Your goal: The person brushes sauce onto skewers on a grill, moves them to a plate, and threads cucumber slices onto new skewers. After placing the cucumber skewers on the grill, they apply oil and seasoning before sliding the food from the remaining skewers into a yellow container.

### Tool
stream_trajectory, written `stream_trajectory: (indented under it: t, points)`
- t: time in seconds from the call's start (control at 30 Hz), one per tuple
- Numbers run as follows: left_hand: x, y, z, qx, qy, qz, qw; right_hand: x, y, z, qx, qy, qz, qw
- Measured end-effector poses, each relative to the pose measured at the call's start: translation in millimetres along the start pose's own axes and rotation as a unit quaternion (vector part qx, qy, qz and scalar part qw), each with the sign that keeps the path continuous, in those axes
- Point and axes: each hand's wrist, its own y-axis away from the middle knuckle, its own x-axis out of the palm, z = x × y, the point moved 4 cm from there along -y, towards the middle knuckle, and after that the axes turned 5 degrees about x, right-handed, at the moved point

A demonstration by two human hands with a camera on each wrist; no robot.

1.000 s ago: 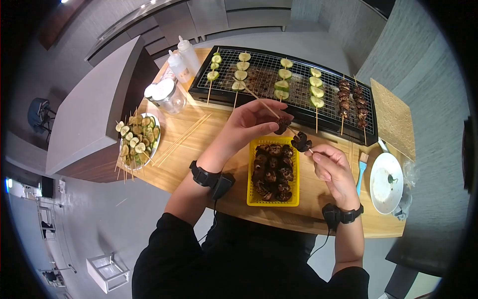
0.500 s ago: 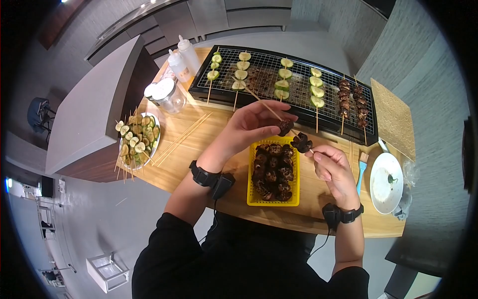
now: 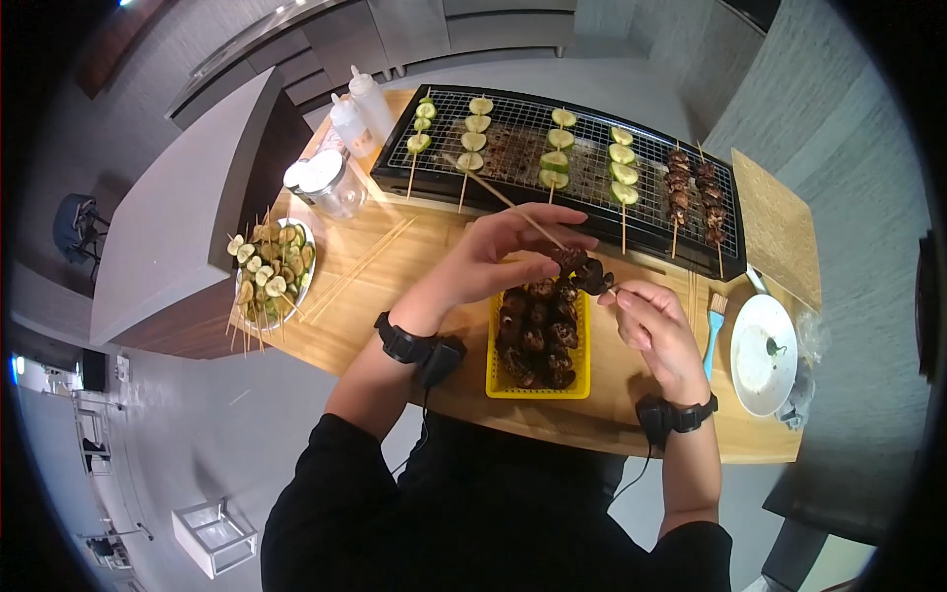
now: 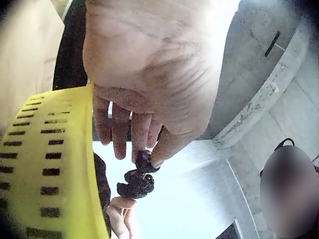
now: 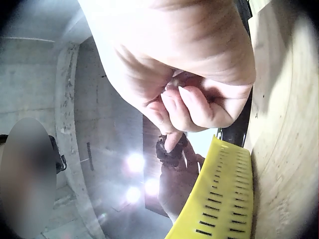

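Observation:
My left hand pinches a dark brown mushroom between thumb and fingers, above the yellow basket. This mushroom is threaded on a bamboo skewer, which slants up and left toward the grill. Directly beside it, a second dark mushroom is on the same skewer. At the lower end, my right hand pinches the skewer with thumb and fingers, its other fingers curled in. The left wrist view shows both mushrooms close together between the two hands. More dark mushrooms fill the basket.
A black grill behind the hands bears cucumber-like slices and dark pieces on skewers. Loose skewers lie left, near a loaded plate, a jar and squeeze bottles. A blue brush and white pan lie right.
My left hand has slid its mushroom along the skewer toward the right hand. The gap between the two mushrooms has closed. My right hand keeps its grip on the skewer's end.

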Motion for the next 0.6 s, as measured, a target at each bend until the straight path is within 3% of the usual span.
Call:
stream_trajectory:
  t: [0.17,0.27,0.3,0.4,0.6]
  points:
    - [-8,-3,-5,0.049,-0.125,-0.011,0.991,-1,0,1,-0.014,-0.043,0.001,0.999]
    - [-13,2,-20,-0.008,-0.286,0.003,0.958,-5,0,2,-0.026,-0.074,-0.01,0.997]
    - [-11,3,-19,0.022,-0.289,-0.023,0.957,-6,0,2,-0.028,-0.088,-0.016,0.996]
    - [8,13,-47,-0.144,-0.519,0.106,0.836,-8,0,3,-0.033,-0.111,-0.006,0.993]
    - [25,34,-51,-0.081,-0.584,0.174,0.789,-4,3,6,-0.043,-0.114,0.006,0.993]
